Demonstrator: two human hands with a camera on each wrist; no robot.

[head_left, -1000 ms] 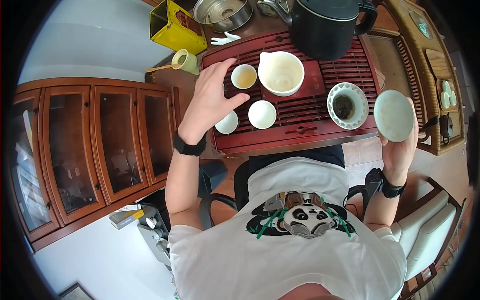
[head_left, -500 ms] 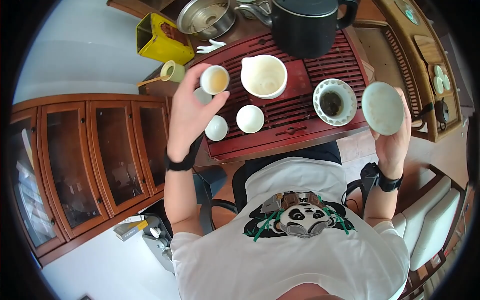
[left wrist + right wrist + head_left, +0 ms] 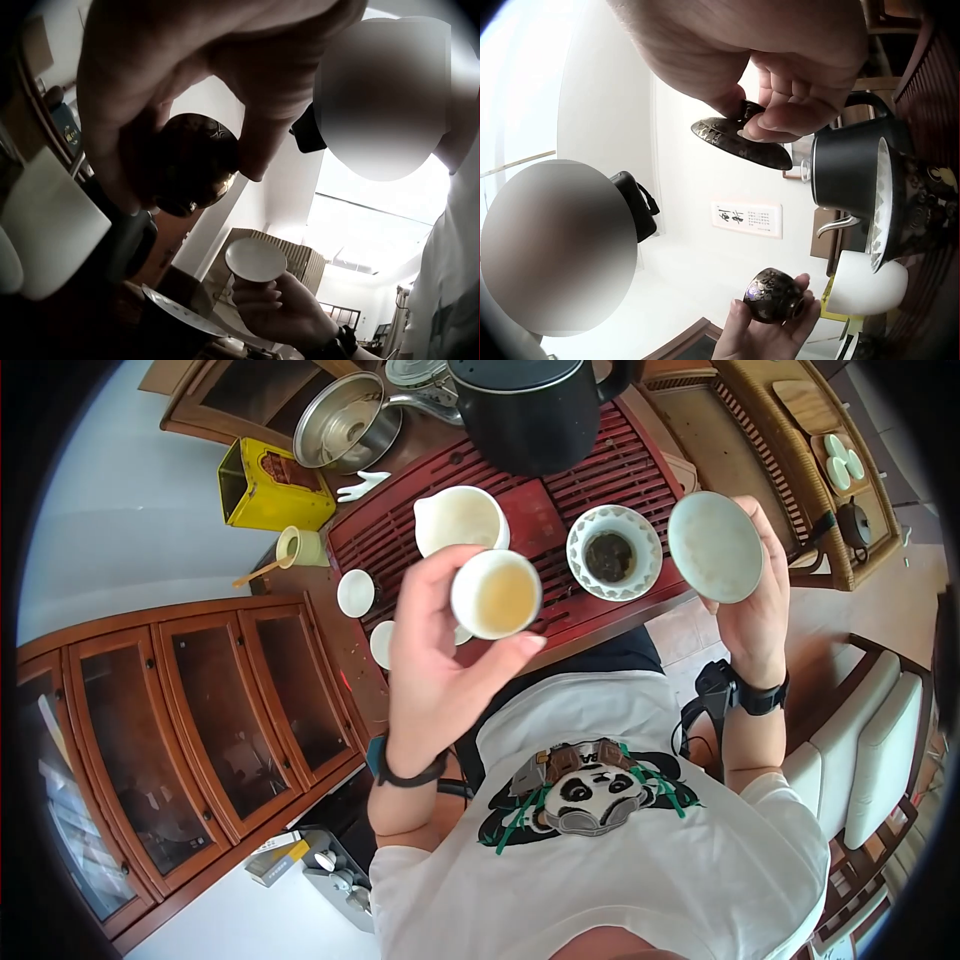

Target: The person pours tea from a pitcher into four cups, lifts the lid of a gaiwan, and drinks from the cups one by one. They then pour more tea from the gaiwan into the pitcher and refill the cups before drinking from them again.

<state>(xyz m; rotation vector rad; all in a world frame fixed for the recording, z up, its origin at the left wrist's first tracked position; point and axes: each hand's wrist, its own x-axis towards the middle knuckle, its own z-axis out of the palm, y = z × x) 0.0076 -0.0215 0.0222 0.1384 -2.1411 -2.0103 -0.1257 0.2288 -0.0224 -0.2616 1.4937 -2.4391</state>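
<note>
In the head view my left hand (image 3: 435, 685) grips a small teacup (image 3: 500, 595) of pale amber tea, raised between the tea tray and my chest. The cup's outside is dark with gold patterning in the right wrist view. My right hand (image 3: 755, 622) pinches a gaiwan lid (image 3: 715, 547) by its knob, pale underside turned to the head camera. Beside the lid, the gaiwan bowl (image 3: 612, 588) with wet dark leaves stands on the red slatted tray (image 3: 535, 510). A white spouted pitcher (image 3: 458, 515) is partly behind the raised cup.
White-lined cups (image 3: 356, 593) stand at the tray's left side, some partly hidden by my left hand. A black kettle (image 3: 525, 420) stands at the back. Left of the tray are a steel basin (image 3: 350, 425), a yellow tin (image 3: 275, 485), a white hand figurine (image 3: 363, 486) and a pale green pot (image 3: 305, 547).
My left hand reached the teacup on the tray, gripped it, lifted it and brought it right and towards my chest. The right hand keeps the lid raised. The head view has shifted.
</note>
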